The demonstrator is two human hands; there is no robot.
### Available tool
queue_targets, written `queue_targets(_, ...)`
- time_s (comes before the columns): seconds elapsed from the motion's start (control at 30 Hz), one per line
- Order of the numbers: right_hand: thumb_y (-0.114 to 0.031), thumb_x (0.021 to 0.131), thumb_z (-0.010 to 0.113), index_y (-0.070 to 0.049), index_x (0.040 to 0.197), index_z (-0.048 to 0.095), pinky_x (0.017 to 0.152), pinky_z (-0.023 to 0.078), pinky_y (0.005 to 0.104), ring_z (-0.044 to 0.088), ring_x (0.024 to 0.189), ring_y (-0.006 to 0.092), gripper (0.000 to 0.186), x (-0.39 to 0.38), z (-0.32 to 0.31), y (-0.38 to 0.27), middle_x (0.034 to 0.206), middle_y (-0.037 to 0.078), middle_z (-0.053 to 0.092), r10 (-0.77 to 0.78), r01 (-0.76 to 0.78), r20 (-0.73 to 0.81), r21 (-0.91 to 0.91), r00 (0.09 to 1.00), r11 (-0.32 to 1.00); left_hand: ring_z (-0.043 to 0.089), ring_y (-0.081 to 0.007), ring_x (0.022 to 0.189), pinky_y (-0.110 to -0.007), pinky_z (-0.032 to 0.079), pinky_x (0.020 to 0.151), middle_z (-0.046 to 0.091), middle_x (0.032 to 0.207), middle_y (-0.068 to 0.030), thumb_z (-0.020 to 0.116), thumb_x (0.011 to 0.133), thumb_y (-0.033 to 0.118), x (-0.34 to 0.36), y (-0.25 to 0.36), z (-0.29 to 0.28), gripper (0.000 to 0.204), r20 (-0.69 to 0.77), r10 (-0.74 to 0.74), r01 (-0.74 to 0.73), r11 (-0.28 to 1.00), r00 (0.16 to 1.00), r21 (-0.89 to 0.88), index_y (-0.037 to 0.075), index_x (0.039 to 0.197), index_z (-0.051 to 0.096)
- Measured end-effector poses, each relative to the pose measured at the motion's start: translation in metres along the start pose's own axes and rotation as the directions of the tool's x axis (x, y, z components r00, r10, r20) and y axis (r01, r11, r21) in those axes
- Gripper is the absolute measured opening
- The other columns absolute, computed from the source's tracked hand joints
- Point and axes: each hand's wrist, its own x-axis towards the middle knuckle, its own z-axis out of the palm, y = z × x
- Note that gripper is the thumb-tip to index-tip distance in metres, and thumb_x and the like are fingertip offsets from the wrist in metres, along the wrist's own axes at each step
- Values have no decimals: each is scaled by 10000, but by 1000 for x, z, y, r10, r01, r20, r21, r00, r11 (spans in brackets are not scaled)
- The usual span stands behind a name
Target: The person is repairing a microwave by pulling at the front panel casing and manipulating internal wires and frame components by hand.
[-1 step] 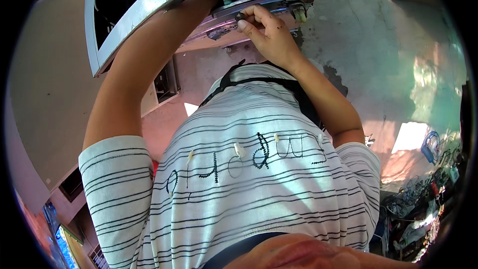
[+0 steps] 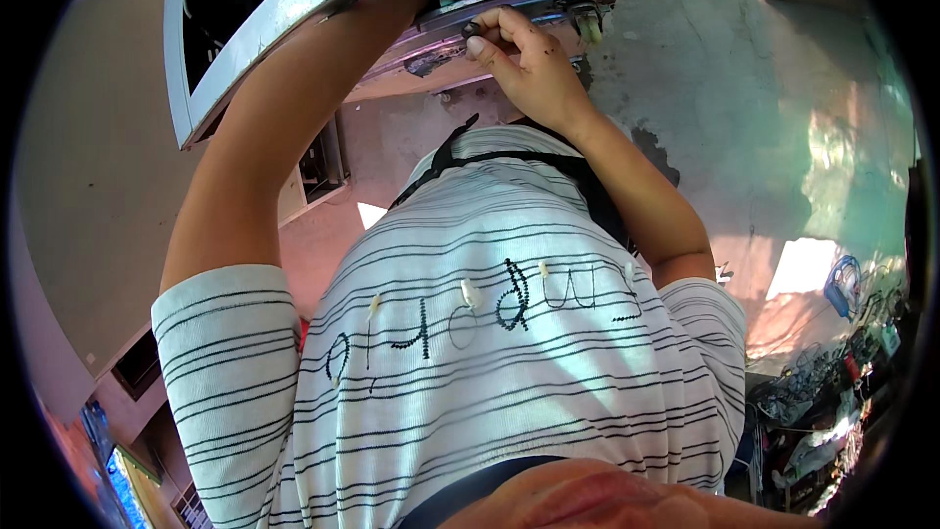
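My left forearm (image 2: 294,88) reaches under the pale metal rim (image 2: 323,0) of an open cabinet-like frame at the top. Its hand vanishes into the dark inside, so the fingers are hidden. Beside the frame's lower rail (image 2: 529,2), my right hand (image 2: 534,64) is closed in a pinch, thumb against curled fingers. Between the fingertips sits a small dark roundish piece (image 2: 471,30), too small to name. Dark smudges mark the fingers.
A caster wheel (image 2: 587,24) supports the frame's right corner. To the left stands a large beige panel (image 2: 93,167). Tangled wires and scrap (image 2: 813,392) lie at lower right, with a blue cable coil (image 2: 842,286) above them. The concrete floor (image 2: 715,108) has dark stains.
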Motion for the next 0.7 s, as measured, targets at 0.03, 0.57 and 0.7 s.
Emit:
queue_targets(0.03,-199,918,607,-15,1099,569,760,489,271,604,828,123,261,0,1,-2,893,53,643,-8,8,-10,-24,1000,1000,591,-334,1091,-393,449,906,625,1155,-186,474,912,235,3,1,1,329,-13,10,-10,1000,1000,8,81,1160,626)
queue_targets(0.57,-189,888,632,-33,1062,594,733,509,307,648,804,185,237,17,-49,-27,889,84,667,-90,149,275,-199,957,969,591,-328,1095,-389,451,905,627,1147,-186,476,907,223,12,2,2,325,-114,-86,94,993,990,66,80,1155,628)
queue_targets(0.7,-180,887,628,-28,1065,592,733,518,318,667,818,211,237,19,-70,-17,888,107,671,-144,235,372,-213,917,948,591,-327,1096,-388,451,905,628,1145,-187,477,905,220,-5,0,-2,324,-75,-125,131,988,989,81,79,1154,628)
